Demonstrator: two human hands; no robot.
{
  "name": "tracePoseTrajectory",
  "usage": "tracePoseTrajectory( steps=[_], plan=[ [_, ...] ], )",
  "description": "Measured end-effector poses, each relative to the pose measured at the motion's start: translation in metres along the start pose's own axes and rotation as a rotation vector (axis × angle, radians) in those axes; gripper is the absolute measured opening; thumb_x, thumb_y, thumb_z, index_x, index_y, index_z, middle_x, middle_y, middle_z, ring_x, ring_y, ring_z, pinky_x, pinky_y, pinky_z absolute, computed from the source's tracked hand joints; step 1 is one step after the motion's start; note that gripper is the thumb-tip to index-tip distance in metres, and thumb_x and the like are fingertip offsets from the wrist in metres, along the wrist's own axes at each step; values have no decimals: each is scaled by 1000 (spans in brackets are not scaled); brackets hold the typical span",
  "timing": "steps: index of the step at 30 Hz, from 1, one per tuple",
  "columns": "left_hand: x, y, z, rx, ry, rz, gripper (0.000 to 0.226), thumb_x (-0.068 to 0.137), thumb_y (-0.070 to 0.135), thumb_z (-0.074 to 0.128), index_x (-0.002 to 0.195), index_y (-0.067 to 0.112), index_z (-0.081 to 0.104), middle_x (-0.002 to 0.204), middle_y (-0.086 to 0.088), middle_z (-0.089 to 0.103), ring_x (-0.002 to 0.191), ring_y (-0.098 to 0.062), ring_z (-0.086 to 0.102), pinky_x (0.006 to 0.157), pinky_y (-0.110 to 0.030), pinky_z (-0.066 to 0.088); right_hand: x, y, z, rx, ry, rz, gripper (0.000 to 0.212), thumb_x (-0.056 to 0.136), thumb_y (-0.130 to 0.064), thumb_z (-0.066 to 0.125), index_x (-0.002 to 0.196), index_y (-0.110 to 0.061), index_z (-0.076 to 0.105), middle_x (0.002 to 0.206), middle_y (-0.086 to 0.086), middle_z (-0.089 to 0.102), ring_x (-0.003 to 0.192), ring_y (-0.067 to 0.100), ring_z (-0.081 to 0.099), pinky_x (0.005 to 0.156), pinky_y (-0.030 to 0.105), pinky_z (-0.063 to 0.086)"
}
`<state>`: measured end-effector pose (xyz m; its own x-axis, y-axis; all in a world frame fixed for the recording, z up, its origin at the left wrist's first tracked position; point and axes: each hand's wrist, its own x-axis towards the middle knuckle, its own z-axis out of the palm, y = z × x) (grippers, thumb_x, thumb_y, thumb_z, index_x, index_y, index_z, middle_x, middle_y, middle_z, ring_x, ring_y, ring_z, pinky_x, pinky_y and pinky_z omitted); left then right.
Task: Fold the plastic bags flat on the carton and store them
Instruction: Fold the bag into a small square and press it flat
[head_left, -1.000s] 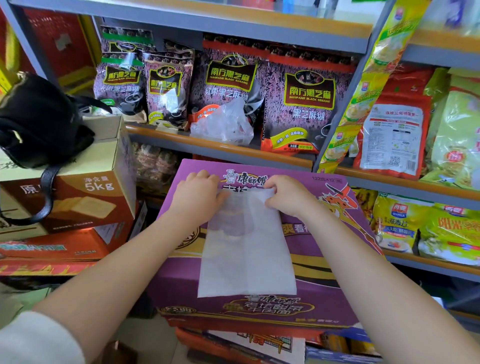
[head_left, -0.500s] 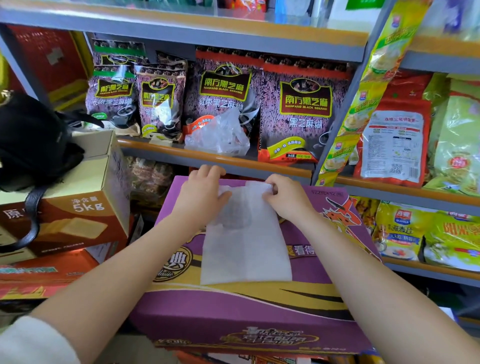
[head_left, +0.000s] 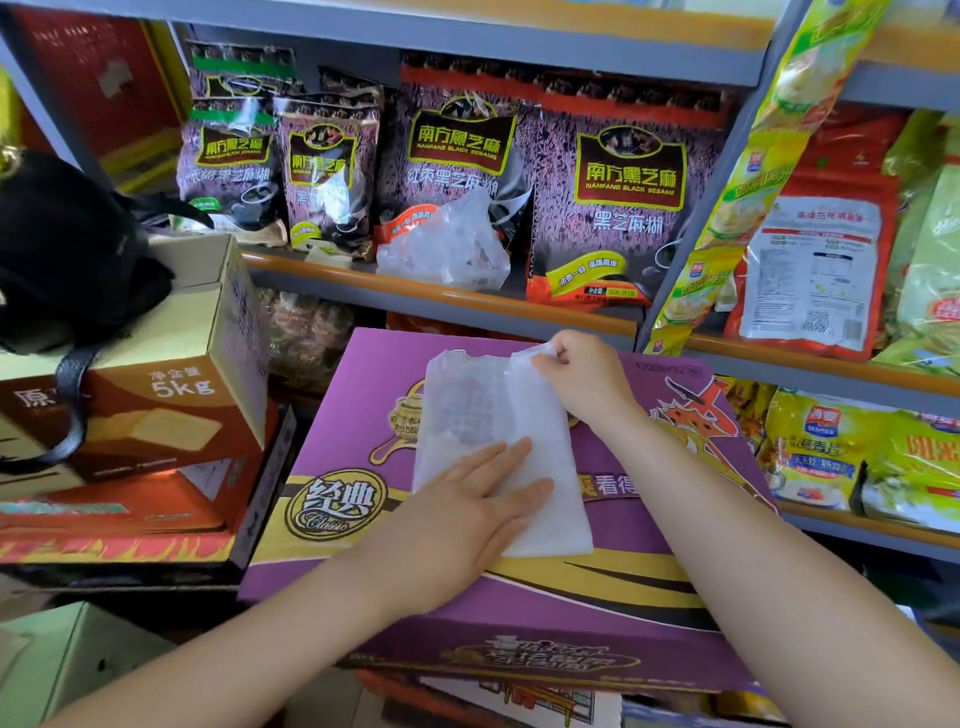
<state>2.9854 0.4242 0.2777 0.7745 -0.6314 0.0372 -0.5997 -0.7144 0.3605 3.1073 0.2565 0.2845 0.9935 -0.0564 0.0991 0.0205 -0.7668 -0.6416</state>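
Pressing flat now: left hand (head_left: 467, 512) has dropped from the top edge onto the bag (head_left: 498, 441), fingers straight. Right hand (head_left: 584, 379) still pinches the top corner. Bag lies on the purple carton (head_left: 363, 415); smoothing precedes folding.

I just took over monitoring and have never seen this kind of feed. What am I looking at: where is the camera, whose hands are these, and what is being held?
There is no machine here: a person works bare-handed, and the single picture comes from a camera worn on their head, looking forward and down. In front of them a purple carton serves as the work surface, before shop shelves of packaged food. A white plastic bag lies on the carton. The left hand presses flat on its near part, fingers straight. The right hand pinches the bag's far right corner. A crumpled clear bag sits on the shelf behind.
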Motion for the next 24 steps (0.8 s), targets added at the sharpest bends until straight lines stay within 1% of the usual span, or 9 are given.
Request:
tracePoseTrajectory(
  steps=[3,5,6,8,11,15,18,20,24],
  plan=[
    [-1,-3,2,30,49,-95,59,93,48,23,146,26,11,156,-1,0,142,-17,11,107,-14,-1,5,-6,3,-112,-42,42,29,88,-14,49,62,-14,37,70,6,49,75,30,48,57,32,34],
    [-3,-3,2,120,116,-116,72,85,56,17,145,16,23,153,-9,16,140,-25,23,108,-28,1,4,-9,4,-126,-51,69,13,89,-14,48,77,-13,52,90,10,60,88,33,55,64,33,41],
    [-5,-3,1,153,117,-137,78,80,60,12,145,17,22,153,-8,15,141,-26,19,107,-31,-5,2,-9,4,-140,-53,79,9,90,-13,49,92,-12,58,102,11,61,97,33,56,70,35,44],
    [-7,-6,5,176,90,-215,89,70,68,1,147,24,7,155,-3,-2,143,-20,0,105,-27,-17,-1,-11,3,-272,0,22,28,88,-10,52,116,-12,54,120,10,54,113,32,49,83,38,43],
    [-7,-7,3,176,59,-298,96,58,75,-2,145,33,-3,155,-3,-14,142,-17,-12,110,-27,-12,-5,-29,7,-377,81,-305,35,88,-14,53,122,-17,55,126,6,52,119,28,44,94,38,36],
    [-6,-11,0,156,55,-382,109,49,84,7,145,33,-6,155,-3,-14,142,-16,-13,113,-31,-6,7,-52,29,-367,-153,-336,27,92,-25,48,114,-16,60,117,6,60,114,30,49,89,36,38],
    [-5,-12,0,173,67,-394,114,48,86,10,146,30,-6,155,-1,-14,142,-14,-13,113,-31,-7,15,-59,36,-346,-203,-282,21,89,-33,50,79,-20,62,101,6,65,106,32,54,83,36,41],
    [-6,-12,1,191,73,-401,114,47,86,9,146,30,-7,155,-1,-14,142,-14,-13,113,-30,-7,19,-61,39,-297,-250,-244,36,87,-41,52,58,-21,47,79,1,62,97,31,55,78,35,37],
    [-6,-13,2,193,71,-402,114,48,87,11,145,31,-8,155,-2,-14,142,-14,-13,113,-31,-7,23,-63,42,-146,-345,-157,47,83,-56,54,55,-20,44,58,-5,46,76,21,53,73,35,36]
  ],
)
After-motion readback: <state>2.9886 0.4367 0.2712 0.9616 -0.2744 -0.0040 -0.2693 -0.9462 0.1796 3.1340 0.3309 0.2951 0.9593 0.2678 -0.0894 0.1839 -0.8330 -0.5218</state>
